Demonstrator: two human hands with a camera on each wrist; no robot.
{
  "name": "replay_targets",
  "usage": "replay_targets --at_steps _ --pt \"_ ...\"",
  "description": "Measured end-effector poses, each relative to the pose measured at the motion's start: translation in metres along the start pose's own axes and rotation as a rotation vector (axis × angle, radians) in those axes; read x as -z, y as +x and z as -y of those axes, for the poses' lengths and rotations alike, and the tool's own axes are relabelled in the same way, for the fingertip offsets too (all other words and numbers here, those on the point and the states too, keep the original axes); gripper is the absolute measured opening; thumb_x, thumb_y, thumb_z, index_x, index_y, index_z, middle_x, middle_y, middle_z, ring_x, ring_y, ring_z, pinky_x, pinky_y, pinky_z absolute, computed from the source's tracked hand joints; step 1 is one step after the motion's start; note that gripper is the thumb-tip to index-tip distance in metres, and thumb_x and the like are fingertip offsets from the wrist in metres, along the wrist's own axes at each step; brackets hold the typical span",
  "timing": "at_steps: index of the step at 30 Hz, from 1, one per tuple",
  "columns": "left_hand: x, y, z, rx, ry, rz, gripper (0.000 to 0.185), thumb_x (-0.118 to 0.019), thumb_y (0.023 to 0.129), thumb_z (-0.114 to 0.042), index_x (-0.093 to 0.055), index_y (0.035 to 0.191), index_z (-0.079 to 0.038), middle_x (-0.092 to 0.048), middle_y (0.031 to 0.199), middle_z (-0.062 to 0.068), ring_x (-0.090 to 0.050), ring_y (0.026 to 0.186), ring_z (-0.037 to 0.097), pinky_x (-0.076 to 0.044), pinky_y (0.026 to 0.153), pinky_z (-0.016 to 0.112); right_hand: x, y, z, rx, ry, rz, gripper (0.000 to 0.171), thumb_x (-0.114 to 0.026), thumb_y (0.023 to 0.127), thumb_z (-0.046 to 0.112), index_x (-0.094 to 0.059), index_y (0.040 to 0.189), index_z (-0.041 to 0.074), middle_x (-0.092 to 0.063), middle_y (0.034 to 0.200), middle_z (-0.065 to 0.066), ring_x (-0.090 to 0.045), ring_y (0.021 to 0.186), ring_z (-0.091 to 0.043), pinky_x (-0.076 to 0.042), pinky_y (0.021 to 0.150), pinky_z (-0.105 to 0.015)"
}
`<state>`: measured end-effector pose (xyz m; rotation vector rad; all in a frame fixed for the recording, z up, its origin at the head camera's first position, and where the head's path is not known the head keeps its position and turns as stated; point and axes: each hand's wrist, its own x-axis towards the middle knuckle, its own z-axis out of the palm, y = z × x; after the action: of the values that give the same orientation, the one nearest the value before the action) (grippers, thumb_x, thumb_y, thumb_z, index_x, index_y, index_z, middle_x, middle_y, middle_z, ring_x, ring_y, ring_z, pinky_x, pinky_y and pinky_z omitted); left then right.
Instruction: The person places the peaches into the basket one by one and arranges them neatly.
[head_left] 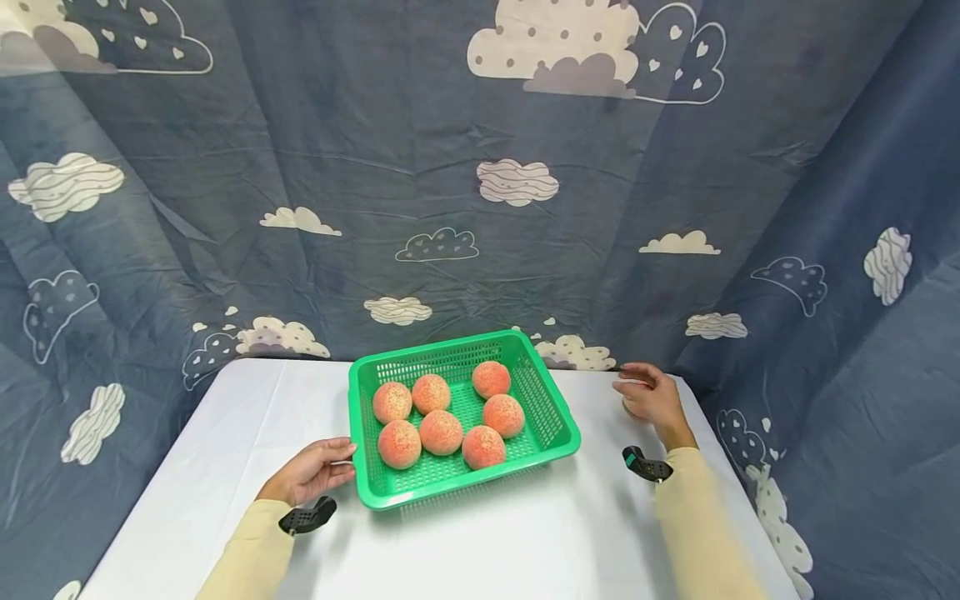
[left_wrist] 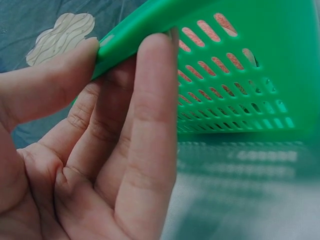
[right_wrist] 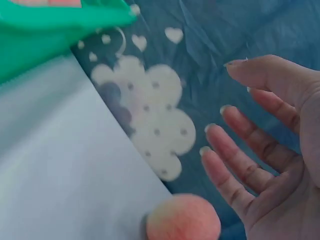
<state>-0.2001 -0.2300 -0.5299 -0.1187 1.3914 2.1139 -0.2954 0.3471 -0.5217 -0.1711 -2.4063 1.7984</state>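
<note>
A green plastic basket with slotted walls sits on the white table and holds several orange-red peaches. My left hand pinches the left side of its rim; thumb and fingertips meet across the green rim in the left wrist view. Off to the right, near the table's back edge, my right hand holds nothing, its fingers spread and gently bent. Just beside those fingers, a loose peach shows in the right wrist view; in the head view the hand mostly hides it.
White cloth covers the table. Right behind its back edge hangs a dark blue curtain with cloud prints, which also runs along both sides. A black wrist strap sits on the left sleeve and another strap on the right.
</note>
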Motion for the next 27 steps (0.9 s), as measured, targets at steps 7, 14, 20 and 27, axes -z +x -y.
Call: replay_targets --at_steps 7,14,20,27 --pt "0.002 -0.001 0.001 -0.006 -0.004 0.008 0.015 -0.048 0.101 -0.006 -0.063 0.103 -0.009 -0.071 0.088 0.005 -0.07 0.079 0.012 -0.058 0.078 0.025 0.013 -0.002 0.026 -0.086 -0.174 -0.092 0.051 -0.074 0.087 0.017 -0.053 0.13 0.0 -0.055 0.127 -0.017 -0.055 0.098 -0.013 -0.052 0.075 -0.017" --pt "0.0 0.0 0.001 -0.006 -0.008 0.007 0.012 -0.052 0.099 -0.007 -0.063 0.101 -0.01 -0.07 0.089 0.004 -0.069 0.08 0.012 -0.058 0.079 0.025 0.022 0.015 0.003 -0.165 -0.191 -0.183 0.052 -0.076 0.083 0.014 -0.055 0.13 0.005 -0.052 0.133 -0.015 -0.046 0.12 -0.027 -0.045 0.098 -0.043" --pt "0.001 0.0 0.002 -0.011 -0.006 0.037 0.013 -0.051 0.1 -0.007 -0.063 0.104 -0.008 -0.07 0.09 0.004 -0.069 0.08 0.012 -0.058 0.079 0.025 0.023 0.014 -0.011 -0.223 -0.172 -0.199 0.055 -0.074 0.082 0.013 -0.054 0.132 0.001 -0.047 0.136 -0.021 -0.04 0.124 -0.035 -0.038 0.105 -0.049" --pt "0.002 0.0 0.001 -0.013 -0.023 0.039 0.016 -0.048 0.101 -0.007 -0.063 0.106 -0.007 -0.071 0.089 0.005 -0.07 0.08 0.012 -0.058 0.078 0.025 0.019 0.015 -0.016 -0.295 -0.202 -0.113 0.071 -0.069 0.083 0.003 -0.036 0.146 0.0 -0.031 0.151 -0.025 -0.029 0.138 -0.04 -0.028 0.114 -0.052"
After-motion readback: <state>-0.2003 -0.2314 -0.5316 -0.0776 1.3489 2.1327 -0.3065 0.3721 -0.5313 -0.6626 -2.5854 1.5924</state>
